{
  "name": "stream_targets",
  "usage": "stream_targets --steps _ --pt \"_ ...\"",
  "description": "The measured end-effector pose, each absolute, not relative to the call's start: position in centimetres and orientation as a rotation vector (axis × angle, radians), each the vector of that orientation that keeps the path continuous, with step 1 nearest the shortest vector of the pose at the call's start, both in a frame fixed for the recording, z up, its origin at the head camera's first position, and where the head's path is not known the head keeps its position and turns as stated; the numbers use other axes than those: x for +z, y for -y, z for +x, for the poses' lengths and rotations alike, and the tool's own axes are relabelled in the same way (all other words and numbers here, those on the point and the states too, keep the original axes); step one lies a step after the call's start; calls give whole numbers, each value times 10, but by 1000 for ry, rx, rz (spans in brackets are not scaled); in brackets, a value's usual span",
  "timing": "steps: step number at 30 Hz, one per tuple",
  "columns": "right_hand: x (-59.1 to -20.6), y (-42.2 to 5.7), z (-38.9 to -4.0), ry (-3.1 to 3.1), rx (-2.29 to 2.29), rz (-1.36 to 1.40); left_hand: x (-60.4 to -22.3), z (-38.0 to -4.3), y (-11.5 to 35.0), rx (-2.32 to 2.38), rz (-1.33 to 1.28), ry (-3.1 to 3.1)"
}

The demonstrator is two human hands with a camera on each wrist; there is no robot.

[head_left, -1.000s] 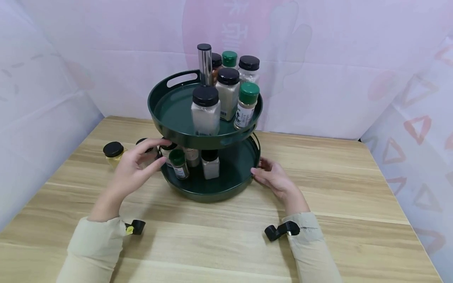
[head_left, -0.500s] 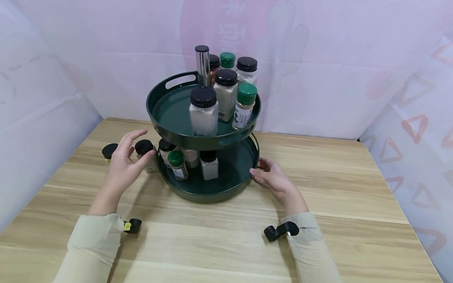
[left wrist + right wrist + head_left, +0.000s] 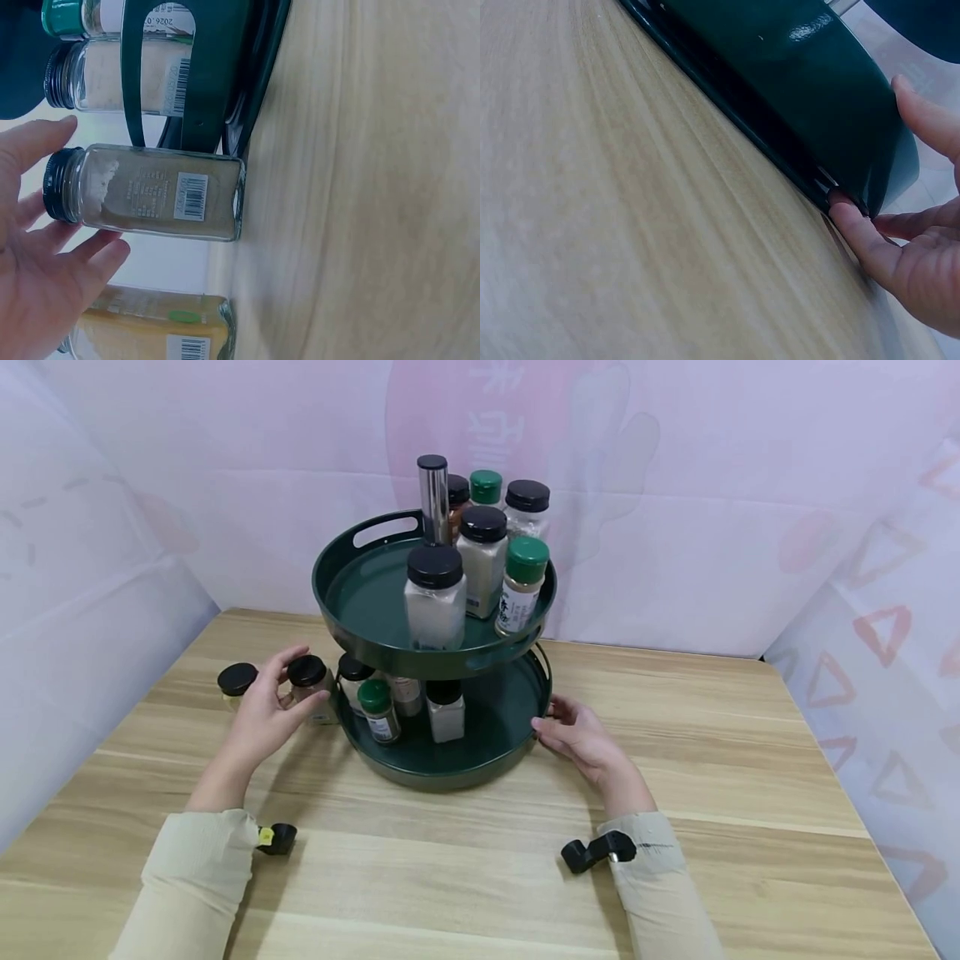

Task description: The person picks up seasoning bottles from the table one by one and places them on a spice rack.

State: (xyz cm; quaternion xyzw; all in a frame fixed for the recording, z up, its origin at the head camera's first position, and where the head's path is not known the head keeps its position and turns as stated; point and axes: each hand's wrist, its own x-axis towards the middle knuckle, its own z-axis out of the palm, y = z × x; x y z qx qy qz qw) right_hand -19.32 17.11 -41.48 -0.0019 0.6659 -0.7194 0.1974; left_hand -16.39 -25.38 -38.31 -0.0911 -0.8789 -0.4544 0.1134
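Observation:
A two-tier dark green round tray rack stands on the table. My right hand (image 3: 577,735) grips the right side of its lower tray (image 3: 495,760), thumb at the rim and fingers at the bottom edge, as the right wrist view shows. My left hand (image 3: 266,706) is spread around a square clear spice jar (image 3: 154,191) with a black lid and brownish powder, left of the rack. In the left wrist view the thumb (image 3: 45,139) stands apart from the lid; the fingers lie along the jar's other side, and whether they touch it I cannot tell.
A jar of yellow powder (image 3: 150,326) stands farther left. The lower tray holds several jars, among them a green-capped one (image 3: 379,714). More jars stand on the upper tray (image 3: 360,593) beside a steel post (image 3: 434,502). A fabric backdrop (image 3: 675,568) closes the rear.
My left hand has drawn back left from the lower tray's jars, then moved around the black-lidded jar outside the rack. My right hand has stayed on the lower tray.

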Motion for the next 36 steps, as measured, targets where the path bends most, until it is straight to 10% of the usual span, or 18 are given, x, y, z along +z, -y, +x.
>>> stream_targets --steps 36 --pt "-413 -171 -192 -1875 -2013 -11 -387 -169 257 -1274 -168 2742"
